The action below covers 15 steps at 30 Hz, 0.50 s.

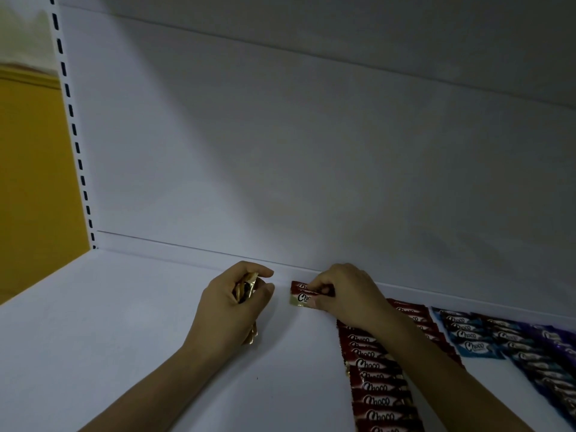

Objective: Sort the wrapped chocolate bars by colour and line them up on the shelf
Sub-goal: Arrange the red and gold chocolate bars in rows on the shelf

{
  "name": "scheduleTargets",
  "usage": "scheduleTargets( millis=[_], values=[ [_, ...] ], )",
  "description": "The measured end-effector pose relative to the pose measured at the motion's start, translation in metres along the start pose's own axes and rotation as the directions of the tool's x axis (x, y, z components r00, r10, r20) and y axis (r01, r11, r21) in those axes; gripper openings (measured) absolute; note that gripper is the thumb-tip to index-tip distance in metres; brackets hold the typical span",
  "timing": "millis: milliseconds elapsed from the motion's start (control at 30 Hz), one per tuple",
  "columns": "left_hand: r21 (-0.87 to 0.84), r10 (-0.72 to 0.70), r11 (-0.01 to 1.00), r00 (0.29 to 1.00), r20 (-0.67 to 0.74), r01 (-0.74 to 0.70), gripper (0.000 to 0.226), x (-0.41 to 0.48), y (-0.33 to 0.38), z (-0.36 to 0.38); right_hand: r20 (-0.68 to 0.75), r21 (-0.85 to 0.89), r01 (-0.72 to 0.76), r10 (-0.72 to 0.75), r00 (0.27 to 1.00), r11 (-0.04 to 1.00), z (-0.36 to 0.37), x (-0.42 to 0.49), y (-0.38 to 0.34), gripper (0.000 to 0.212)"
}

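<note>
Sorting looks well on. Red row (377, 388) laid on the shelf (124, 322), running front to back. Right of the red row: blue bars (467, 335), then purple bars (545, 353).

Gold bars (246, 288) not yet laid out. Left hand (230, 304), left of the red row's far end, is curled round a bunch of them.

Right hand (346, 291), past the row's far end, pinches a red bar (300, 296), seemingly flat on the shelf.
</note>
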State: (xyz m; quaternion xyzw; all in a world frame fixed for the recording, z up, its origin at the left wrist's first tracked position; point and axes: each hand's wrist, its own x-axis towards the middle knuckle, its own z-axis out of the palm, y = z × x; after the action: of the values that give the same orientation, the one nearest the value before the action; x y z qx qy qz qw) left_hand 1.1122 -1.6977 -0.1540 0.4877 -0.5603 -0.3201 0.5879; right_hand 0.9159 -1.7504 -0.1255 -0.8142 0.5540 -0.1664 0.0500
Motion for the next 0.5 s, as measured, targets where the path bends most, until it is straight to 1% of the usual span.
scheduleTargets(
  millis=[200,433,467,500],
  values=[
    [0.016,-0.002,1.0,1.0,0.0,0.002,0.014,0.0005,0.001,0.0004,-0.025,0.008,0.003,-0.003,1.0,1.0,-0.0024,-0.001,-0.0011,0.021],
    [0.027,-0.022,0.999,1.0,0.01,0.021,0.013,0.0002,0.0039,-0.0008,-0.038,0.031,0.013,-0.012,0.999,0.999,-0.0009,-0.002,-0.001,0.019],
    [0.008,-0.032,0.999,0.999,0.007,0.032,0.014,0.0006,0.0055,-0.0004,-0.035,0.03,0.01,-0.009,0.999,0.999,-0.0016,-0.0022,-0.0016,0.019],
    [-0.052,-0.063,0.997,0.998,-0.002,0.062,0.016,0.0012,0.0072,-0.0005,-0.04,0.042,0.009,-0.007,0.999,0.999,-0.0026,-0.0026,-0.0029,0.019]
  ],
)
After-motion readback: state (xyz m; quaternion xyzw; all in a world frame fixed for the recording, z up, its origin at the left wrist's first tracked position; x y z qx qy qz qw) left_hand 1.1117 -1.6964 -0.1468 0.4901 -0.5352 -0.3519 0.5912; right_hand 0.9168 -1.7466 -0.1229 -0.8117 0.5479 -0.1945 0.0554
